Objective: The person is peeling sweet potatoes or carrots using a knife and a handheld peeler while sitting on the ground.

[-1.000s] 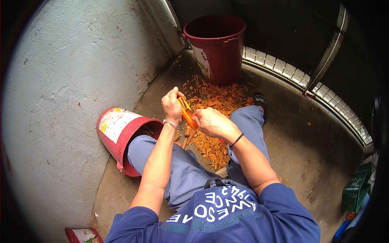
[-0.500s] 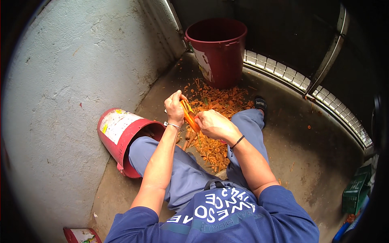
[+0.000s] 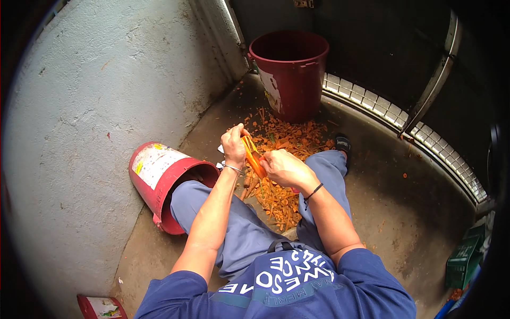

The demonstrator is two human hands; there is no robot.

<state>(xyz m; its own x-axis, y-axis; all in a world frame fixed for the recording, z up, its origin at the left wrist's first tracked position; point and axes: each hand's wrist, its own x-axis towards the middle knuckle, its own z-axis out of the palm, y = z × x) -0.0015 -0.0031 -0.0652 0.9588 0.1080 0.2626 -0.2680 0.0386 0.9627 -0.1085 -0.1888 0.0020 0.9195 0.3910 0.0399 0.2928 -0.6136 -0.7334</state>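
Between my knees, my left hand (image 3: 234,147) grips the top of a bright orange carrot (image 3: 258,167) that slants down to the right. My right hand (image 3: 287,168) is closed against the carrot's side, with a dark, flat edge showing by its fingers; most of what it holds is hidden. Under both hands spreads a heap of orange peelings (image 3: 279,199). A few brownish, unpeeled carrots (image 3: 248,183) lie at the heap's left edge, partly behind my left forearm.
A tall dark-red bucket (image 3: 297,85) stands upright behind the heap. Another red bucket (image 3: 151,178) lies tipped by my left leg, against the pale wall (image 3: 106,106). A green crate (image 3: 463,260) sits far right, and part of a red container (image 3: 101,307) shows lower left.
The whole view has shifted slightly, so the far bucket sits lower and further right. Both hands keep their hold at the carrot, with only a small shift between them.
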